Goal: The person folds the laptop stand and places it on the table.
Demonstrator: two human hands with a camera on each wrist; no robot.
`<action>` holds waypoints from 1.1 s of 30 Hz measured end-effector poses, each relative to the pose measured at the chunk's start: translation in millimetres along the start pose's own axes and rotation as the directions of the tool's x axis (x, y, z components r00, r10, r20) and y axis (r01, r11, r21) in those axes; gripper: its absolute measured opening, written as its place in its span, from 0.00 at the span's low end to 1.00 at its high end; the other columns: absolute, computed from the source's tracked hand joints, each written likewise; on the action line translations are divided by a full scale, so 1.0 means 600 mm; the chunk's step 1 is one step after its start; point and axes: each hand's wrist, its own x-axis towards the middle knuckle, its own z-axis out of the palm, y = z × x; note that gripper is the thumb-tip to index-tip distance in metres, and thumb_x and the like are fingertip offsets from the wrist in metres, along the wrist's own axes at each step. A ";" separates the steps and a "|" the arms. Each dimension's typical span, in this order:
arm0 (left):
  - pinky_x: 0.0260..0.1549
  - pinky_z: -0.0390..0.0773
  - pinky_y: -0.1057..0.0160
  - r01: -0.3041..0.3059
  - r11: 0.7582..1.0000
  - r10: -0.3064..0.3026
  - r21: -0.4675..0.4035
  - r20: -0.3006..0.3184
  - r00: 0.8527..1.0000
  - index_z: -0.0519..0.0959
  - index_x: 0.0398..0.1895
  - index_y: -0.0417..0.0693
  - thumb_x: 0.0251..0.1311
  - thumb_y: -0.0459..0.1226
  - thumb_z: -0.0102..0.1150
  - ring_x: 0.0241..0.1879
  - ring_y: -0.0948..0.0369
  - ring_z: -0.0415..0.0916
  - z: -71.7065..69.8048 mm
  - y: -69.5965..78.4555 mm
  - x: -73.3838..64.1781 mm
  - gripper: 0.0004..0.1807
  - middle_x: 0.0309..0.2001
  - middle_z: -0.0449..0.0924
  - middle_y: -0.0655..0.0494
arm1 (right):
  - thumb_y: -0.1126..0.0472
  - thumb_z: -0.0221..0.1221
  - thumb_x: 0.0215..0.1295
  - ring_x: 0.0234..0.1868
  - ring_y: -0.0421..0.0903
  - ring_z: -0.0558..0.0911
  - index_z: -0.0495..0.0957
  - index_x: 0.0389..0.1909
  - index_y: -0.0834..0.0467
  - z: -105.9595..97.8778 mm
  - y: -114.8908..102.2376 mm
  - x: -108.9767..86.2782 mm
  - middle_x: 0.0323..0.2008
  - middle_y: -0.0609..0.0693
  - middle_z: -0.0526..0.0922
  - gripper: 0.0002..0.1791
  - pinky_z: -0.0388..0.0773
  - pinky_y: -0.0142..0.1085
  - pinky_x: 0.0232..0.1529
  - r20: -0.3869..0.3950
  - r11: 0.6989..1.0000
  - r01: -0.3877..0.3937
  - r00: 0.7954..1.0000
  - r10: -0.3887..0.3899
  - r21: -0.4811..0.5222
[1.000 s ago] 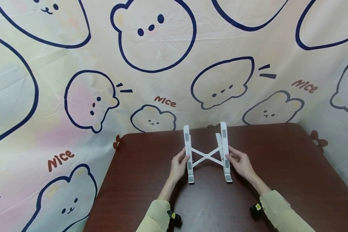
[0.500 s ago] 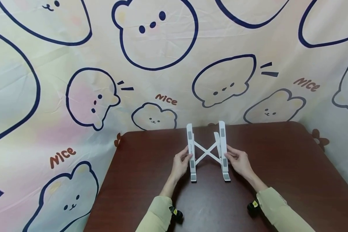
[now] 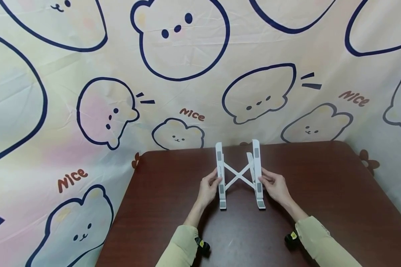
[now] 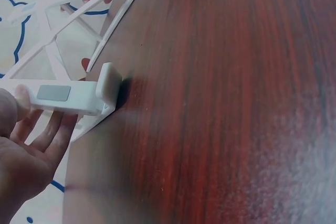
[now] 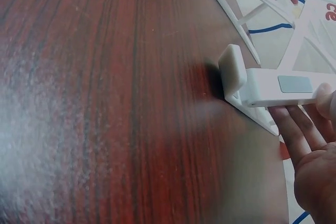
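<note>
2 forearms (image 3: 194,214) reach in from the near side, angled inward; the left hand (image 3: 207,190) and right hand (image 3: 278,187) each grip 1 rail (image 3: 220,170) of 1 white stand (image 3: 239,175), thumb (image 4: 22,102) above, fingers (image 4: 62,136) beneath. The stand is at the far middle of the table (image 3: 247,233), its 2 long rails running near to far, 2 lipped ends (image 3: 261,204) facing near

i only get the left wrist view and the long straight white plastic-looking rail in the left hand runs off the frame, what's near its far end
Observer: That long, straight white rail bears a grey rectangular pad near its far end.
Operator: anything at the wrist of the right hand
Observer: Yes, a small black device with a yellow mark.
Operator: far corners of the dark reddish-brown table, square or rounded
Observer: Both are rounded.
</note>
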 end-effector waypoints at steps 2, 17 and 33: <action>0.58 0.89 0.48 -0.005 1.000 0.005 0.022 0.001 1.000 0.72 0.78 0.32 0.79 0.29 0.60 0.54 0.39 0.90 0.000 0.001 0.001 0.27 0.56 0.89 0.29 | 0.69 0.66 0.76 0.40 0.21 0.83 0.79 0.70 0.70 0.000 0.000 0.000 0.52 0.74 0.89 0.25 0.80 0.17 0.38 -0.009 1.000 0.008 1.000 -0.008 -0.005; 0.59 0.89 0.48 -0.026 0.994 0.026 0.106 -0.002 1.000 0.72 0.78 0.34 0.79 0.30 0.61 0.55 0.42 0.90 0.004 0.006 0.006 0.28 0.58 0.89 0.32 | 0.70 0.66 0.76 0.40 0.33 0.89 0.79 0.71 0.69 0.015 0.000 0.001 0.50 0.72 0.91 0.25 0.79 0.16 0.39 -0.035 0.998 0.029 0.999 -0.031 -0.052; 0.58 0.89 0.46 -0.073 0.982 0.077 0.174 -0.013 0.997 0.72 0.79 0.35 0.79 0.31 0.60 0.58 0.42 0.90 0.008 0.005 0.005 0.28 0.62 0.86 0.31 | 0.71 0.66 0.76 0.48 0.52 0.93 0.79 0.71 0.67 0.030 -0.002 -0.001 0.51 0.71 0.91 0.25 0.80 0.15 0.43 -0.075 0.997 0.069 0.995 -0.072 -0.041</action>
